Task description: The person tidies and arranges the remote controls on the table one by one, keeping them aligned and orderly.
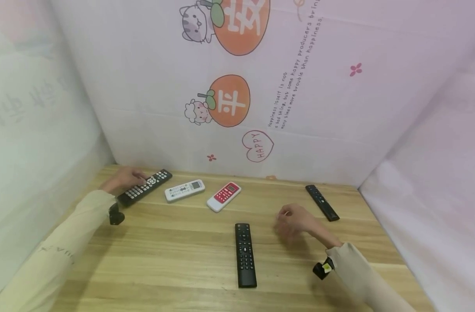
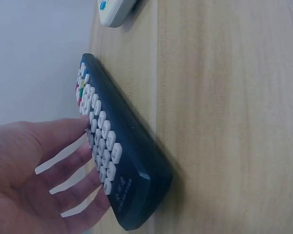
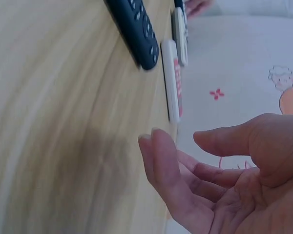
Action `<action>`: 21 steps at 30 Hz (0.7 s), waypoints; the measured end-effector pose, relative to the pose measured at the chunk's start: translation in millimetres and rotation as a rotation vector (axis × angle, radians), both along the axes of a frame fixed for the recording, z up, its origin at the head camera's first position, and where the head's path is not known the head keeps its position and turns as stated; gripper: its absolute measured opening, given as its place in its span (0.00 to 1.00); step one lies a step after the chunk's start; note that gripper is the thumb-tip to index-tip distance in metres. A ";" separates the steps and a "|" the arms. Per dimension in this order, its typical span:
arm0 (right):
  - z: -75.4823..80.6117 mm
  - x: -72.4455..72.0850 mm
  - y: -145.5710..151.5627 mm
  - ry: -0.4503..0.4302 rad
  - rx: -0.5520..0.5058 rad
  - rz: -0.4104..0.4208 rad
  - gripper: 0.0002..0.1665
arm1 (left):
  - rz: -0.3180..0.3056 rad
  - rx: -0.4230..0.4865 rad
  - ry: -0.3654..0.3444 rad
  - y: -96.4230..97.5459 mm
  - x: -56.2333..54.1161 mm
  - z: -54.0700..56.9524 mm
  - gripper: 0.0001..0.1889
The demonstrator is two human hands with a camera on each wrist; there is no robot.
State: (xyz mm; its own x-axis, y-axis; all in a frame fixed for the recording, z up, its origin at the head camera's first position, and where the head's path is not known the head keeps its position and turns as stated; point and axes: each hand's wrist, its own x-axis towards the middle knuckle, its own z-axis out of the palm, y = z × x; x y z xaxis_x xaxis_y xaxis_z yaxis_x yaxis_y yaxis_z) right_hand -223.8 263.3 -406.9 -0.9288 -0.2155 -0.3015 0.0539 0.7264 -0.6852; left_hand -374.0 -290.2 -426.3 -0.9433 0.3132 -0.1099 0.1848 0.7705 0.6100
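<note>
Wooden tabletop (image 1: pixel 175 260): seemingly loose left hand (image 1: pixel 125 178) touches leftmost remote (image 1: pixel 145 188); relaxed right hand (image 1: pixel 295 221) hovers.

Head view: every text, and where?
"HAPPY": red heart, white cloth.
"Happiness itself is not a bad thing, but some happy producers bring many times more trouble than happiness.": cloth.
"平": lower orange fruit.
"安" (cropped): upper orange fruit.
Black/white plastic remotes: too small; left cloth: blurred.
</note>
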 end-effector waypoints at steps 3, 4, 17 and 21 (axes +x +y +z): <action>2.6 -5.2 8.7 0.021 0.012 -0.015 0.16 | -0.012 -0.027 -0.018 -0.1 -1.9 1.8 0.25; 3.2 -6.8 11.8 0.018 0.011 -0.028 0.17 | -0.018 -0.043 -0.022 0.1 -2.6 2.6 0.25; 12.8 -26.6 56.6 0.081 -0.041 -0.115 0.20 | -0.052 -0.085 -0.022 0.9 -2.4 3.4 0.26; 12.6 -31.1 65.5 0.078 -0.061 -0.135 0.20 | -0.060 -0.048 -0.018 -0.3 -0.4 1.1 0.26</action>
